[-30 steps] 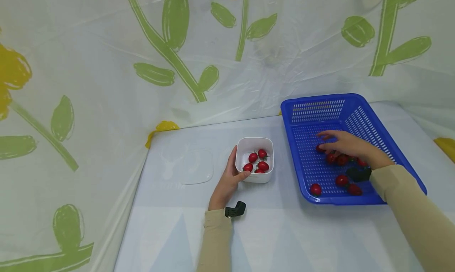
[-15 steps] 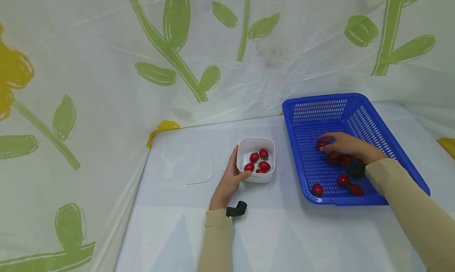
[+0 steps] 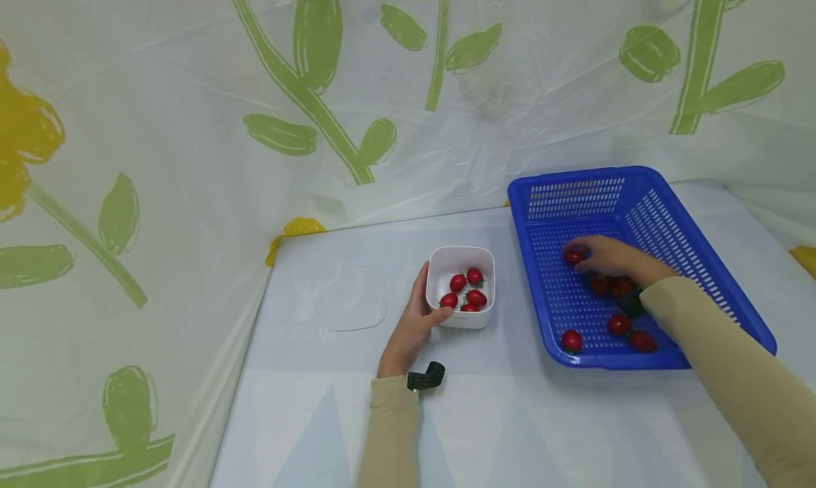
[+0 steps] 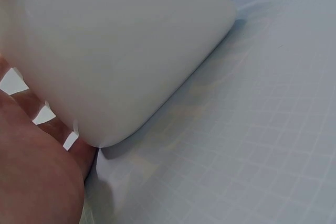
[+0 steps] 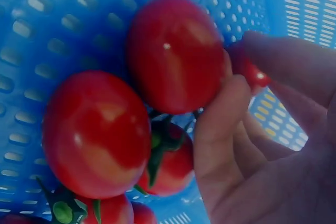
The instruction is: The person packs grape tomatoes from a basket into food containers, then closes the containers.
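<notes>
My left hand [image 3: 411, 325] grips a white square container [image 3: 468, 319] by its left side, thumb on the near rim. Several cherry tomatoes [image 3: 457, 282] lie inside it. The container's smooth outer wall [image 4: 121, 51] fills much of the left wrist view, beside part of my left hand [image 4: 37, 166]. Inside a blue plastic basket [image 3: 535, 297], my right hand [image 3: 608, 256] pinches a cherry tomato [image 5: 252, 73] between thumb and fingers, which partly hide it. Other tomatoes [image 5: 97, 135] with green stems lie near the right hand [image 5: 278, 145].
A clear lid [image 3: 359, 300] lies flat on the white table [image 3: 510, 417], left of the container. Loose tomatoes [image 3: 571, 341] sit at the basket's near end. Behind the table hangs a flower-patterned sheet [image 3: 204, 120].
My right hand has closed its fingers and thumb on a tomato at the left of the pile. The left hand keeps its hold on the container, which stays in place.
</notes>
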Demonstrator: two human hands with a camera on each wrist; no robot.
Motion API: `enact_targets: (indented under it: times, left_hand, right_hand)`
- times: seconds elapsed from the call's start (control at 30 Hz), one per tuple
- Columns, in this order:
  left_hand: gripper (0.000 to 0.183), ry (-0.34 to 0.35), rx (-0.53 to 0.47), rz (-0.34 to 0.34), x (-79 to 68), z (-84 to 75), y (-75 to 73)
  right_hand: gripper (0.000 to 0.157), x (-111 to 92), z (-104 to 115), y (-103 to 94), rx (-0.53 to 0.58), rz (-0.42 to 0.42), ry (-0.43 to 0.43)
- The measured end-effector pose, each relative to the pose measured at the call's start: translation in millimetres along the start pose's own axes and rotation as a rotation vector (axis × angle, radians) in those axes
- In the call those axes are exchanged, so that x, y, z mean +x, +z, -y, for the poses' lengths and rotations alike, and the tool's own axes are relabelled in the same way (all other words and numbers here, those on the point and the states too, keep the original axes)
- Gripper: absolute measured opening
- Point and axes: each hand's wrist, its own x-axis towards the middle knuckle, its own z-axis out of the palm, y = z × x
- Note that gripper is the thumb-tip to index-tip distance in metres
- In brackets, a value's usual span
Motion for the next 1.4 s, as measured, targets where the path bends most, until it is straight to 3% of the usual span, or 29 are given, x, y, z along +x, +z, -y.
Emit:
enact_targets:
  times: [0.23, 0.4, 0.67, 0.8, 0.97, 1.17, 1.4]
  left_hand:
    - [0.083, -0.012, 0.01, -0.009, -0.5, 0.6, 0.8]
    - [0.084, -0.003, 0.016, -0.003, -0.6, 1.3, 1.3]
    - [0.083, -0.015, 0.011, -0.011, -0.4, 2.8, 1.7]
    - [0.082, -0.015, -0.005, -0.01, 0.6, 5.4, 0.5]
    - [0.083, 0.005, 0.004, -0.002, 0.3, 4.9, 0.6]
    - [0.081, 0.009, 0.001, 0.0, 0.6, 5.4, 0.5]
    - [0.083, 0.008, 0.007, -0.003, 0.7, 3.2, 0.4]
  right_hand:
    - [0.041, 3, -3, 4.0, -0.034, -0.018, 0.019]
    - [0.039, 1, -2, 1.6, -0.056, -0.04, -0.012]
    - [0.041, -8, 7, -8.3, -0.07, -0.135, -0.005]
    - [0.049, -18, 20, -14.5, -0.018, -0.19, -0.011]
    - [0.05, -32, 38, -16.5, 0.036, -0.268, -0.076]
    - [0.04, -50, 73, -9.7, 0.087, -0.337, -0.167]
    - [0.045, -63, 111, 5.6, 0.206, -0.4, -0.24]
